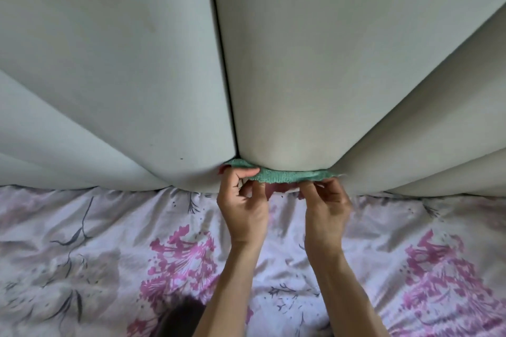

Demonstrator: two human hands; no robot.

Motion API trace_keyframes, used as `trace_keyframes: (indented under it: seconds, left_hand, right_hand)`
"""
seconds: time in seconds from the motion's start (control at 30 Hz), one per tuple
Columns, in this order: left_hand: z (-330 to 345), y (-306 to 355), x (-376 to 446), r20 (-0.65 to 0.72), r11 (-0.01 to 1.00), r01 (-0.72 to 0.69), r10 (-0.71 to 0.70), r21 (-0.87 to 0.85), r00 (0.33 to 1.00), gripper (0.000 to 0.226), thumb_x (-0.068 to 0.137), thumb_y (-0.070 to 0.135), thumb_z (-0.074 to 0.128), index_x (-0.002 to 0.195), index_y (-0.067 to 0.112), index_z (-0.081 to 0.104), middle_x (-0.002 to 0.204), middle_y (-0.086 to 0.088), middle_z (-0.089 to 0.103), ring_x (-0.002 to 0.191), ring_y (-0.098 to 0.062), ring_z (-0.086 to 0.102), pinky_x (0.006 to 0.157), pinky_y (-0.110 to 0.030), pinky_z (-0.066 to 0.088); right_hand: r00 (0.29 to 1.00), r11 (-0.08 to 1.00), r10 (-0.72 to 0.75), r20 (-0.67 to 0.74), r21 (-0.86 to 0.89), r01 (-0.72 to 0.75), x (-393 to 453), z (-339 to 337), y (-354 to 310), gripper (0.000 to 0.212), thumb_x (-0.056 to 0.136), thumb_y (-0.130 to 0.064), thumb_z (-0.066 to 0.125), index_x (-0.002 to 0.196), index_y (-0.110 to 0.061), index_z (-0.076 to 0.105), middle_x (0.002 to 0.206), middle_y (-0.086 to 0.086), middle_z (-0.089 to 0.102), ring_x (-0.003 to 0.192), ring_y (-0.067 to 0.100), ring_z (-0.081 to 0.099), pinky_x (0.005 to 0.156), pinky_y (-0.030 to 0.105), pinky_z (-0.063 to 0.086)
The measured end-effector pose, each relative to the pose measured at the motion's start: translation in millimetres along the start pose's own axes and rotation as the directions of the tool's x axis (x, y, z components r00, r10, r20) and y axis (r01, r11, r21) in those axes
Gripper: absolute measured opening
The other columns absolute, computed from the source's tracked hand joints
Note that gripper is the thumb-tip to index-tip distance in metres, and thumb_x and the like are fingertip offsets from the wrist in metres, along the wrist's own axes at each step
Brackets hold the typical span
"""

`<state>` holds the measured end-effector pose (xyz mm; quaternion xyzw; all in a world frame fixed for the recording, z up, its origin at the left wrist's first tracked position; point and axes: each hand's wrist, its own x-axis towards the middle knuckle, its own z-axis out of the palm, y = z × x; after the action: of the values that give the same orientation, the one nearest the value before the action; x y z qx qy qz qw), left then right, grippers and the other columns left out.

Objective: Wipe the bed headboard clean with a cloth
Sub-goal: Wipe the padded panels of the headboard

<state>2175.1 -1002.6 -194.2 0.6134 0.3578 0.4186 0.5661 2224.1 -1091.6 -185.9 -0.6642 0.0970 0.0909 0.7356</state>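
Observation:
A pale grey padded headboard (301, 62) fills the upper view, split by a dark vertical seam. A green cloth (284, 175) is stretched sideways along the bottom edge of the right panel. My left hand (243, 205) pinches the cloth's left end just below the seam. My right hand (325, 208) pinches its right end. Both hands have curled fingers, and the cloth's underside is partly hidden behind them.
A bedsheet (109, 249) with pink and grey flower prints covers the mattress below the headboard. Dark hair (183, 317) shows at the bottom edge. Further headboard panels (438, 161) fan out to left and right.

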Motion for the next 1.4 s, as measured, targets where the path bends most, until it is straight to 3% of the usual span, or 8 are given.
trace_keyframes:
  seconds: [0.17,0.37,0.57,0.77,0.87,1.1,1.27,1.4]
  left_hand:
    - [8.7,-61.0,-1.9,-0.202,0.890,0.456,-0.450,-0.020,0.870,0.039,0.076,-0.022,0.054,0.077,0.017,0.059,0.071,0.004,0.060,0.065,-0.011,0.055,0.057,-0.014,0.045]
    - [37.5,-65.9,-0.5,-0.052,0.342,0.779,-0.927,-0.526,0.372,0.020,0.090,-0.012,0.053,0.104,0.002,0.059,0.082,-0.012,0.062,0.067,-0.023,0.061,0.076,-0.040,0.057]
    - [26.3,-37.1,-9.0,-0.101,0.649,0.590,-0.709,-0.480,0.698,0.028,0.085,-0.011,0.046,0.077,0.013,0.058,0.060,-0.004,0.056,0.048,-0.019,0.049,0.049,-0.029,0.045]
    - [39.4,-36.7,-2.9,-0.147,0.611,0.734,-0.789,-0.297,0.597,0.031,0.087,-0.012,0.033,0.107,-0.001,0.054,0.096,-0.025,0.063,0.077,-0.042,0.061,0.074,-0.050,0.055]
    - [26.9,-28.5,3.2,-0.110,0.638,0.745,-0.769,-0.196,0.630,0.032,0.084,-0.017,0.030,0.095,0.003,0.052,0.072,-0.014,0.055,0.051,-0.023,0.051,0.047,-0.029,0.044]
    - [14.3,60.1,8.4,-0.132,0.963,0.216,-0.238,-0.159,0.962,0.025,0.079,-0.007,0.047,0.095,0.009,0.058,0.079,-0.004,0.062,0.069,-0.012,0.051,0.064,-0.029,0.045]
    - [15.4,156.4,22.1,-0.136,0.968,-0.148,0.121,-0.202,0.983,0.023,0.070,-0.010,0.040,0.081,0.005,0.054,0.071,0.002,0.051,0.064,-0.006,0.042,0.062,-0.020,0.039]
    - [22.4,245.2,51.2,-0.189,0.879,-0.464,0.440,-0.110,0.878,0.021,0.074,-0.009,0.050,0.089,0.002,0.060,0.078,-0.002,0.063,0.071,-0.005,0.059,0.070,-0.019,0.048]
  right_hand:
    - [0.916,0.910,0.400,-0.040,0.132,-0.392,16.5,5.2,68.2,0.022,0.083,0.011,0.062,0.078,-0.011,0.067,0.084,0.017,0.066,0.077,0.027,0.064,0.080,0.039,0.057]
    - [0.745,0.726,0.667,0.029,0.203,-0.657,33.2,14.3,71.2,0.015,0.099,0.004,0.043,0.111,-0.002,0.050,0.098,0.016,0.058,0.081,0.022,0.061,0.083,0.034,0.055]
    - [0.895,0.770,0.444,0.049,0.490,-0.409,1.7,9.1,40.2,0.024,0.094,0.006,0.053,0.088,-0.012,0.068,0.082,0.011,0.067,0.070,0.011,0.068,0.068,0.021,0.057]
    - [0.849,0.799,0.527,0.039,0.317,-0.511,11.7,15.4,36.8,0.028,0.088,0.017,0.042,0.101,-0.001,0.058,0.073,0.015,0.065,0.070,0.029,0.063,0.057,0.029,0.056]
    - [0.860,0.839,0.509,-0.022,0.233,-0.491,5.4,12.3,24.9,0.029,0.085,0.018,0.042,0.105,0.005,0.059,0.081,0.022,0.061,0.075,0.033,0.062,0.057,0.029,0.057]
    - [0.989,0.912,0.145,-0.021,0.391,-0.125,-29.0,27.9,-63.0,0.030,0.083,0.018,0.049,0.091,-0.005,0.066,0.078,0.011,0.065,0.065,0.023,0.061,0.059,0.028,0.052]
    - [0.969,0.898,-0.234,-0.079,0.365,0.247,-50.3,40.1,-154.1,0.022,0.086,0.012,0.055,0.081,-0.007,0.064,0.067,0.010,0.057,0.061,0.022,0.049,0.056,0.032,0.046]
    - [0.778,0.743,-0.584,-0.234,0.231,0.628,-39.1,50.6,-246.8,0.012,0.086,0.001,0.061,0.081,-0.009,0.066,0.070,0.002,0.058,0.066,0.015,0.053,0.062,0.036,0.050]
